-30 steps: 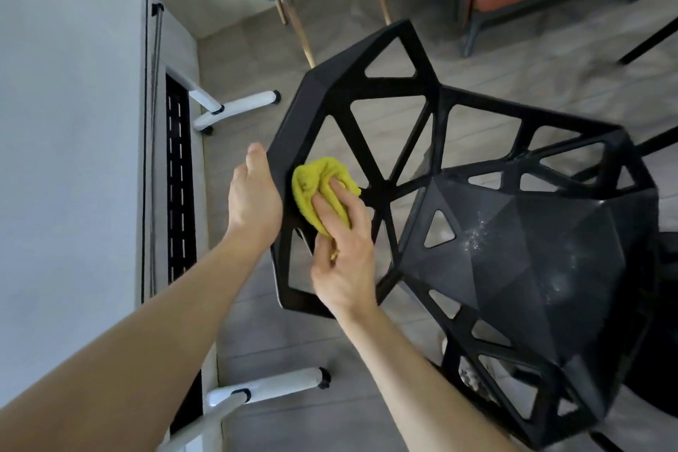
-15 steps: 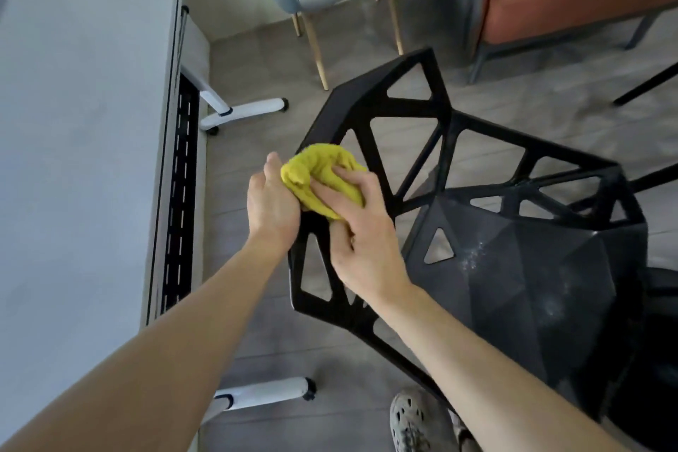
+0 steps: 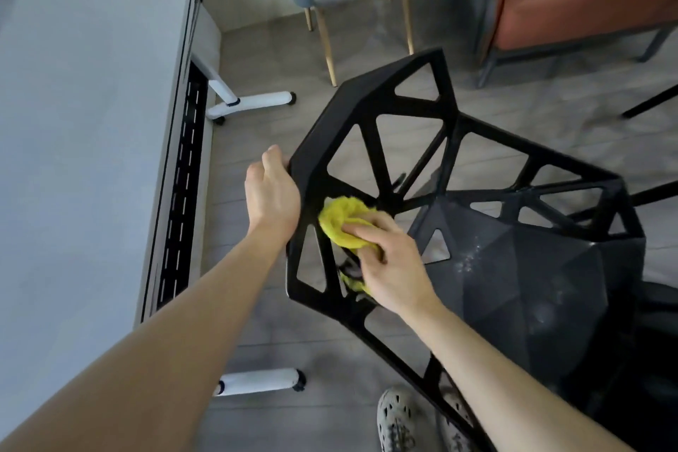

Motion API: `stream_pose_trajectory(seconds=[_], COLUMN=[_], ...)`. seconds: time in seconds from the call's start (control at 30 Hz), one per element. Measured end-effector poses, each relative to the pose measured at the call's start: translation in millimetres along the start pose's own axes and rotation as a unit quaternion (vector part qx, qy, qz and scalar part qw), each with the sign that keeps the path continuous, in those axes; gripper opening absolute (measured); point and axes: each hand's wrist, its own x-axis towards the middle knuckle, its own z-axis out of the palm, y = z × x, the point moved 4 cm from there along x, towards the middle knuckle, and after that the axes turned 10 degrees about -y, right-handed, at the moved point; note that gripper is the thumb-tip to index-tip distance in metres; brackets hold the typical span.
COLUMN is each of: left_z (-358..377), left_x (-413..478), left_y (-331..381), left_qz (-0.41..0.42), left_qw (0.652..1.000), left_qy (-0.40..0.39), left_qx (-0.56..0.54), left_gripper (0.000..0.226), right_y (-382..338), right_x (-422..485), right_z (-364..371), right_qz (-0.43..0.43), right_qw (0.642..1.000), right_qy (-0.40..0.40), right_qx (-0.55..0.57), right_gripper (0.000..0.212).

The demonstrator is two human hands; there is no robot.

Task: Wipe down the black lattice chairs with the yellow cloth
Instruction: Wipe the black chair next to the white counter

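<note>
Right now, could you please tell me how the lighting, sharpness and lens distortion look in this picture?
Head view: soft, even daylight with no harsh shadows. A dull sheen on the black lattice chair seat shows pale dust specks. The wide lens slightly bows the table edge. The yellow cloth under the right hand looks a little soft, perhaps from motion. The left hand gripping the backrest is sharp.

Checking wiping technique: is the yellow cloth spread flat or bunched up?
Bunched up: the yellow cloth is a crumpled wad gripped by the right hand against the black lattice chair, on its backrest.
</note>
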Motion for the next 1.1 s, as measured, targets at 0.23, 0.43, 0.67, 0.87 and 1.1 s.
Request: stream_pose_trajectory(seconds=[0.23,0.43,0.67,0.87,1.1], left_z=[-3.4,-19.8,-16.7,-16.5,-26.1], left_x=[-4.5,-36.7,-122.7,-115.9,-77.7], left_y=[-6.9,-21.1,-111.3,-116.6,-107.0], left_qz=[0.04,0.046,0.147,0.151,0.171], left_qw=[0.995,0.99,0.983,0.986,0.984], left_qy=[0.077,0.134,-0.031,-0.016,0.008], left_qx=[-0.046,-0.029,0.105,0.073,0.053], left_gripper=[0.059,0.058,0.044,0.048,0.042], right_y=[-30.9,-51.6,-45.7,4.5,-38.7], right_x=[18.8,32.5,30.6,-35.6,63.2], right_z=[-45.8,3.5,9.6,-0.4,14.9], right_qz=[-0.009,-0.156,-0.155,-0.005,-0.124], right_qw=[0.971,0.981,0.982,1.0,0.988], right_qy=[0.201,0.036,0.048,-0.012,0.022], right_qx=[0.127,-0.105,-0.098,0.026,-0.095], right_gripper=[0.042,0.063,0.058,0.044,0.058])
